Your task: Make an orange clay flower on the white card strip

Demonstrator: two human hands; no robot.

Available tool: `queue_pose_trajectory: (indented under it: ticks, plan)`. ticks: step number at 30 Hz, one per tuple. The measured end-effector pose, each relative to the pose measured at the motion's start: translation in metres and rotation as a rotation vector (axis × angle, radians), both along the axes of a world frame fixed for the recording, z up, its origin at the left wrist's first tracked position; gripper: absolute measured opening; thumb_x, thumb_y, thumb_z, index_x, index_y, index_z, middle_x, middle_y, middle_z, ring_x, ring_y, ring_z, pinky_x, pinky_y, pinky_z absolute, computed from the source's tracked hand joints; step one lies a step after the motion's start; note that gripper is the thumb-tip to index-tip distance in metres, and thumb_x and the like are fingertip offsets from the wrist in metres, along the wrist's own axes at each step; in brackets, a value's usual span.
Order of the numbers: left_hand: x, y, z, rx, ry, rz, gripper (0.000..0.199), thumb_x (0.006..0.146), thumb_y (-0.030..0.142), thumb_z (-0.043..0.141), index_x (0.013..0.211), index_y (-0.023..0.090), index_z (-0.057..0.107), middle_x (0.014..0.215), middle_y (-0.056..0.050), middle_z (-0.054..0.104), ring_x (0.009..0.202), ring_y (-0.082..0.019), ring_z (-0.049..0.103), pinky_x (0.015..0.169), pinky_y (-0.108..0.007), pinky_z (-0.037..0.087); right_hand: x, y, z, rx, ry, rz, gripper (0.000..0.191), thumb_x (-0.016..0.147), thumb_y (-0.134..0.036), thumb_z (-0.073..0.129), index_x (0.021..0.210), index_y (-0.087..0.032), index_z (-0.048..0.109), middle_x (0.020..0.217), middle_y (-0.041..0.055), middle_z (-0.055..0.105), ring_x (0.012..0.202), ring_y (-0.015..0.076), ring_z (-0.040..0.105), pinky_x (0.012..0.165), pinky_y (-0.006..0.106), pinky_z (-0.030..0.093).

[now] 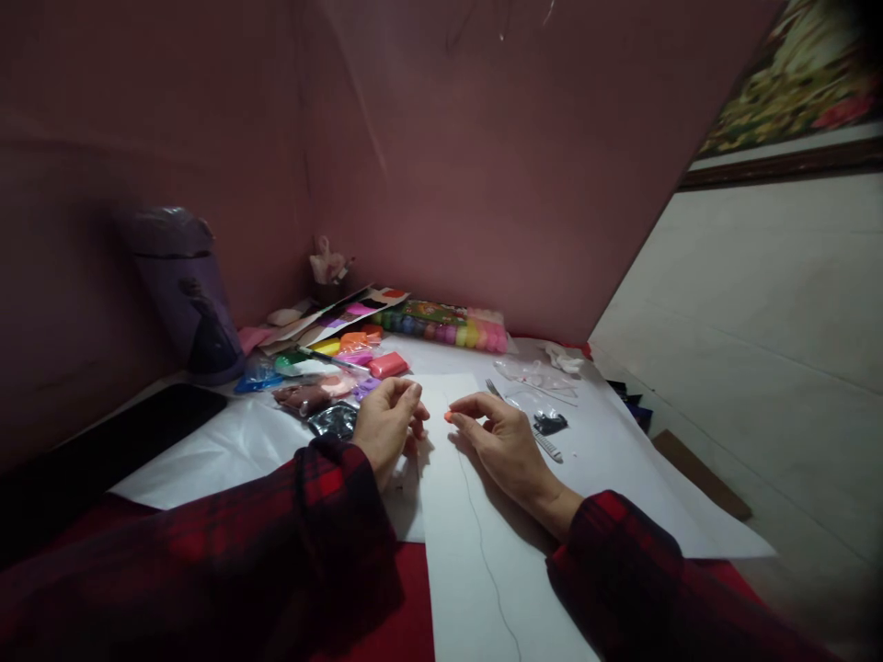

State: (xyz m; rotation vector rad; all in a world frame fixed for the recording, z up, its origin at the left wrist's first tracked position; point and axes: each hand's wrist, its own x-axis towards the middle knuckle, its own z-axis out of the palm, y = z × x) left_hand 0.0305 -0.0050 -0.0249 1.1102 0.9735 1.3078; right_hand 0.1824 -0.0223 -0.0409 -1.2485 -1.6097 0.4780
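Orange, soft-looking small lump between the thumb and forefinger of a right hand, over a long white paper strip.
With the lump as the clock's centre, the left hand is at nine, fingers loosely curled; I cannot tell whether they hold anything. A thin, wavy dark line runs down the strip towards five. A red, plastic-wrapped block lies at ten, a multicoloured clear pack at twelve, and a silver metal fork at four, partly behind the right hand. A light, even pinch probably suits so small a piece, since squeezing could flatten it; keeping the wrist low should steady it.
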Motion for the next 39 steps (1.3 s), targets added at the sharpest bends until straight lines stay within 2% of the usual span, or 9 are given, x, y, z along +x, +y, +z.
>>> queue_pose_trajectory:
  ticks: [4,16,22,29,33,39]
  plan:
    - [-0.0001,0.0026,-0.0027,-0.03,-0.023,0.03,0.021,0.077,0.032,0.064,0.081,0.016,0.052,0.059,0.003,0.056,0.04,-0.008,0.048,0.031,-0.016,0.035,0.0021,0.0028,-0.0031,0.001,-0.096,-0.004,0.009,0.077,-0.019,0.062,0.074,-0.019,0.07,0.077,0.0033,0.067,0.068,0.0162,0.06,0.062,0.029,0.046]
    - [0.0002,0.006,-0.006,-0.033,0.039,0.031,0.008,0.079,0.021,0.059,0.079,0.015,0.053,0.058,0.002,0.056,0.04,-0.009,0.048,0.028,-0.016,0.032,0.0018,0.0051,-0.0042,0.015,-0.169,-0.021,0.01,0.077,-0.019,0.061,0.072,-0.019,0.069,0.075,0.0034,0.067,0.069,0.0171,0.06,0.066,0.031,0.045]
    - [0.0006,0.0055,-0.0054,-0.042,0.027,0.043,0.009,0.077,0.02,0.062,0.08,0.015,0.055,0.056,0.002,0.057,0.039,-0.008,0.048,0.029,-0.016,0.032,0.0046,0.0071,-0.0029,0.018,-0.013,-0.063,0.013,0.079,-0.025,0.059,0.075,-0.018,0.068,0.077,0.0047,0.07,0.073,0.0188,0.064,0.069,0.032,0.049]
    - [0.001,0.0059,-0.0046,-0.049,0.056,0.035,0.002,0.08,0.016,0.054,0.081,0.015,0.054,0.057,0.003,0.056,0.039,-0.009,0.047,0.029,-0.017,0.033,0.0043,0.0048,-0.002,-0.104,0.033,-0.014,0.011,0.072,-0.019,0.058,0.063,-0.017,0.064,0.065,0.0031,0.067,0.061,0.0166,0.062,0.053,0.027,0.05]
    - [0.0008,0.0057,-0.0044,-0.045,0.061,0.03,0.002,0.08,0.015,0.053,0.082,0.015,0.053,0.058,0.003,0.056,0.04,-0.009,0.048,0.029,-0.017,0.033,0.003,0.0022,0.0025,-0.147,-0.023,-0.005,0.012,0.066,-0.013,0.055,0.057,-0.018,0.062,0.054,0.0,0.064,0.051,0.0147,0.06,0.05,0.025,0.045]
    - [-0.0001,0.0054,-0.0065,-0.028,0.038,0.013,0.006,0.078,0.016,0.057,0.083,0.015,0.053,0.058,0.003,0.057,0.041,-0.009,0.049,0.029,-0.017,0.033,0.0028,0.0008,0.005,-0.159,-0.061,0.014,0.015,0.063,-0.011,0.052,0.053,-0.019,0.06,0.049,-0.0004,0.063,0.049,0.0153,0.059,0.05,0.026,0.044]
